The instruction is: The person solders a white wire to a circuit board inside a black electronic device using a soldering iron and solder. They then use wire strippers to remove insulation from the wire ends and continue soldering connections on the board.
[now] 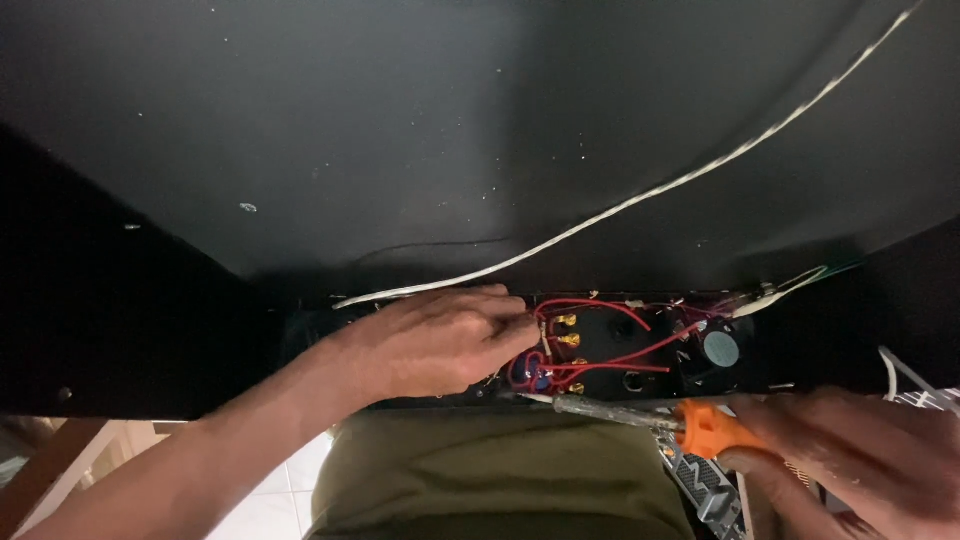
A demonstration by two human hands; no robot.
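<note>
Red wires (600,345) lie in the narrow open compartment (660,350) at lower centre, where the left hand (440,340) pinches them with fingers together. Right hand (850,450), at lower right, is clamped on the orange-handled screwdriver (640,418) along the compartment's lower edge, with little free room.

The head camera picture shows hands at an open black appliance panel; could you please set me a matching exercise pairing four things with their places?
Things:
1. left hand
2. right hand
3. white braided cord
4. thin red wires

Places:
A. lying in a curve across the big black metal sheet
B. gripping the orange-handled screwdriver
C. looped among brass terminals inside the opening
D. fingertips at the opening's left part, on the wiring

Pairs: 1-D, 2-B, 3-A, 4-C
</note>
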